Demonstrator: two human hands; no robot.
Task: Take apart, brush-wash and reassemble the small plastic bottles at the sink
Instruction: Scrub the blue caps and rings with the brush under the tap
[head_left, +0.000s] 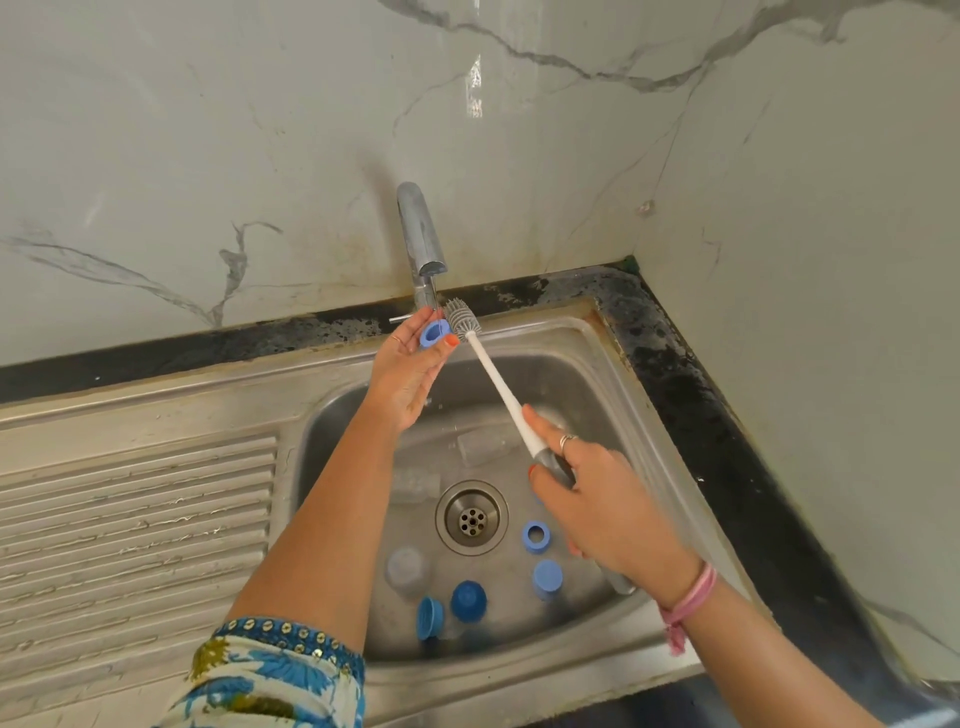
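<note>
Now, left hand (410, 371) pinching blue cap (434, 333), right hand (597, 499) gripping brush (485, 358), sink (587, 332) holding caps, bottles.

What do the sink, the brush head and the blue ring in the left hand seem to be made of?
Sink: probably stainless steel, with a dull brushed grey sheen and soft reflections.
Brush head: likely silicone or rubber, matte grey with thick, widely spaced nubs.
Blue ring, held by the left hand: probably plastic, opaque with a smooth moulded look.
</note>
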